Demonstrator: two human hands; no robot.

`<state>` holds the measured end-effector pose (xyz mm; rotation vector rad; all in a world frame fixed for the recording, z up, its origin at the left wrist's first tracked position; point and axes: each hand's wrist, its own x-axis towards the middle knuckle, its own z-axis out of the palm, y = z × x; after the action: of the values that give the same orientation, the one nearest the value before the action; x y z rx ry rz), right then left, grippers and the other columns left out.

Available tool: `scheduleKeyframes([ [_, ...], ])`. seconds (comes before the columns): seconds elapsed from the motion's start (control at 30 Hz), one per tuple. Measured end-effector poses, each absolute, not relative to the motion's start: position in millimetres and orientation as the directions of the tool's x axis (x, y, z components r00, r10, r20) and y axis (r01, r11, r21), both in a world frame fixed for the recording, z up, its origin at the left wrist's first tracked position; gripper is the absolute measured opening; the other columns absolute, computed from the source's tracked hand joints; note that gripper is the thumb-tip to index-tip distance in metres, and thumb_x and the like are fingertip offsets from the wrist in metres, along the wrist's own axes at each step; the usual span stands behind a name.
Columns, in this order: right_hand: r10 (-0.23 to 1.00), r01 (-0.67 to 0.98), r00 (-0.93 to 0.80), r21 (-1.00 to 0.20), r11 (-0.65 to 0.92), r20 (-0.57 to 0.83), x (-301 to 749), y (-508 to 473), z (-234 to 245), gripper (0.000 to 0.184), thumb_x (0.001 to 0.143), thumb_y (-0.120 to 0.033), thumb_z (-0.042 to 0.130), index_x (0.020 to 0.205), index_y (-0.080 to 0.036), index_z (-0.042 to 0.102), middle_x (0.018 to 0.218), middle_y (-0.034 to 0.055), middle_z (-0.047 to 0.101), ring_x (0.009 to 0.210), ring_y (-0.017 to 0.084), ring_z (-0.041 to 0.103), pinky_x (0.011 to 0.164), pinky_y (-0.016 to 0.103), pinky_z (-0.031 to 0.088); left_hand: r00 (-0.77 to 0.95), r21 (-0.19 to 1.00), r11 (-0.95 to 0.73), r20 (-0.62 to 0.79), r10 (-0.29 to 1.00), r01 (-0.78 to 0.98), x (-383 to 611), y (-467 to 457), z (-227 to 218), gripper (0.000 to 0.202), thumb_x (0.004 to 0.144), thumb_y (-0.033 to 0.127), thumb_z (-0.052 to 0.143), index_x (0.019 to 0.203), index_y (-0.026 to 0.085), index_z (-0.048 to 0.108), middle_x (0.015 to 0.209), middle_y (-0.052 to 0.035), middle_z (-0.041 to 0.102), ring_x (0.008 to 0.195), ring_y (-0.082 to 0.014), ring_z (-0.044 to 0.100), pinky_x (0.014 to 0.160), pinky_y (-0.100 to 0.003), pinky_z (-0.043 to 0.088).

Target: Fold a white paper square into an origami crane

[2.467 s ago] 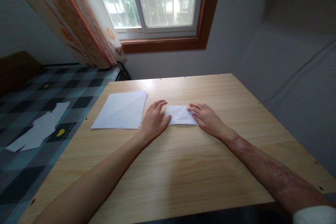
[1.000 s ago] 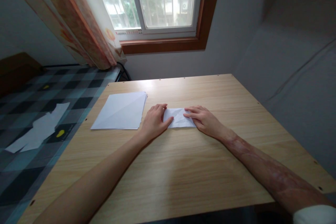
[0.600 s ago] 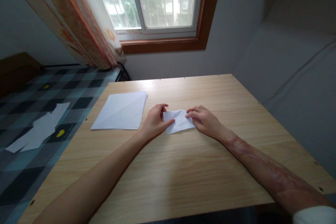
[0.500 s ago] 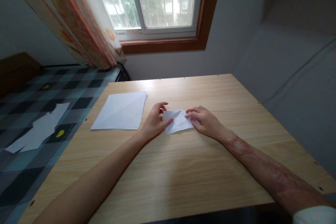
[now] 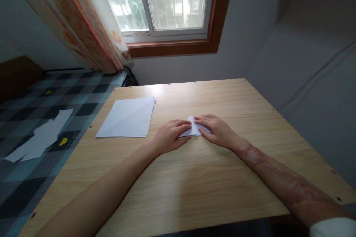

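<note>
A small folded sheet of white paper [image 5: 195, 130] lies on the wooden table, its top drawn to a point. My left hand [image 5: 172, 135] covers its left side, fingers over the paper and thumb along the near edge, closed on it. From the right, my right hand [image 5: 215, 129] grips the other side, with its fingertips near the middle crease and its thumb lower down. Both hands hide much of the paper's sides.
A stack of white paper [image 5: 126, 116] with a diagonal crease on its top sheet lies at the table's [image 5: 178, 185] left. Paper scraps [image 5: 46, 135] rest on the checked bed cover [image 5: 20, 176]. Beyond the table are a window [image 5: 178, 0] and a curtain [image 5: 91, 26].
The left part of the paper has been folded over toward the middle, leaving a pointed top. My left hand has moved right and its fingers have come down onto the paper. The right hand barely shifted.
</note>
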<state>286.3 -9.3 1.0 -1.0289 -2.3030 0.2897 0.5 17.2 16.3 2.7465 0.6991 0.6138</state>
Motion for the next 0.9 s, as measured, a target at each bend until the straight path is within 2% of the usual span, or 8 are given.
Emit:
scheduleKeyframes([
  [0.1, 0.732, 0.61, -0.523, -0.409, 0.679, 0.436, 287.4, -8.6, 1.5, 0.039, 0.103, -0.024, 0.067, 0.141, -0.023, 0.074, 0.148, 0.0118, 0.074, 0.137, 0.032, 0.068, 0.119, 0.055, 0.054, 0.818, 0.317, -0.842, 0.25, 0.517, 0.436, -0.4, 16.3, 15.2, 0.058, 0.109, 0.052, 0.061, 0.159, 0.022, 0.059, 0.166, -0.0146, 0.059, 0.152, -0.032, 0.059, 0.127, -0.049, 0.048],
  [0.23, 0.742, 0.637, -0.547, -0.382, 0.669, 0.388, 289.8, -9.0, 0.3, 0.045, 0.108, -0.03, 0.061, 0.152, -0.022, 0.067, 0.158, 0.0126, 0.067, 0.147, 0.031, 0.063, 0.126, 0.054, 0.049, 0.854, 0.254, -0.84, 0.087, 0.513, 0.479, -1.7, 15.6, 13.9, 0.076, 0.116, 0.057, 0.043, 0.18, 0.024, 0.021, 0.183, -0.0118, 0.028, 0.17, -0.0284, 0.031, 0.14, -0.051, 0.024],
  [0.33, 0.763, 0.681, -0.575, -0.344, 0.647, 0.297, 289.5, -12.2, -1.7, 0.058, 0.113, -0.035, 0.053, 0.17, -0.024, 0.048, 0.173, 0.0115, 0.051, 0.16, 0.031, 0.049, 0.133, 0.056, 0.04, 0.853, 0.205, -0.838, 0.029, 0.521, 0.505, -2.4, 15.1, 12.1, 0.082, 0.116, 0.061, 0.038, 0.181, 0.024, 0.007, 0.185, -0.011, 0.018, 0.173, -0.0278, 0.021, 0.142, -0.049, 0.015],
  [0.43, 0.783, 0.725, -0.583, -0.296, 0.622, 0.218, 286.3, -16.6, -3.2, 0.066, 0.116, -0.042, 0.045, 0.178, -0.025, 0.029, 0.181, 0.0107, 0.036, 0.168, 0.032, 0.035, 0.136, 0.061, 0.032, 0.846, 0.177, -0.837, 0.035, 0.532, 0.518, -3.3, 14.7, 9.2, 0.078, 0.118, 0.058, 0.034, 0.182, 0.027, 0.002, 0.185, -0.0091, 0.016, 0.173, -0.0268, 0.019, 0.142, -0.048, 0.013],
  [0.53, 0.787, 0.739, -0.59, -0.273, 0.616, 0.18, 282.4, -20.0, -3.5, 0.069, 0.117, -0.047, 0.041, 0.18, -0.022, 0.023, 0.183, 0.0127, 0.029, 0.171, 0.032, 0.029, 0.138, 0.061, 0.028, 0.825, 0.164, -0.819, 0.051, 0.563, 0.55, -3.7, 14.2, 6.4, 0.074, 0.118, 0.055, 0.033, 0.182, 0.027, 0.007, 0.185, -0.0086, 0.018, 0.173, -0.0269, 0.02, 0.141, -0.049, 0.015],
  [0.67, 0.79, 0.744, -0.589, -0.268, 0.612, 0.17, 279.4, -22.1, -2.9, 0.07, 0.118, -0.048, 0.041, 0.179, -0.018, 0.024, 0.183, 0.0148, 0.028, 0.171, 0.03, 0.028, 0.139, 0.057, 0.028, 0.8, 0.169, -0.804, 0.112, 0.59, 0.57, -2.6, 14.1, 6.5, 0.069, 0.118, 0.054, 0.037, 0.18, 0.026, 0.022, 0.183, -0.0085, 0.028, 0.171, -0.0283, 0.029, 0.139, -0.052, 0.024],
  [0.77, 0.789, 0.743, -0.583, -0.266, 0.614, 0.193, 279.2, -22.3, -1.3, 0.067, 0.117, -0.045, 0.042, 0.178, -0.018, 0.029, 0.182, 0.0148, 0.032, 0.17, 0.03, 0.031, 0.138, 0.058, 0.03, 0.788, 0.162, -0.815, 0.207, 0.579, 0.556, -1.0, 14.8, 9.6, 0.058, 0.117, 0.049, 0.045, 0.17, 0.025, 0.047, 0.175, -0.0098, 0.047, 0.163, -0.0296, 0.046, 0.135, -0.053, 0.035],
  [0.9, 0.775, 0.733, -0.579, -0.255, 0.631, 0.252, 280.0, -20.6, 2.1, 0.063, 0.115, -0.041, 0.05, 0.172, -0.016, 0.042, 0.177, 0.0168, 0.043, 0.165, 0.032, 0.042, 0.135, 0.059, 0.034, 0.782, 0.167, -0.856, 0.352, 0.515, 0.489, 0.0, 14.7, 12.1, 0.035, 0.115, 0.039, 0.053, 0.139, 0.026, 0.075, 0.152, -0.008, 0.072, 0.141, -0.028, 0.069, 0.12, -0.05, 0.054],
])
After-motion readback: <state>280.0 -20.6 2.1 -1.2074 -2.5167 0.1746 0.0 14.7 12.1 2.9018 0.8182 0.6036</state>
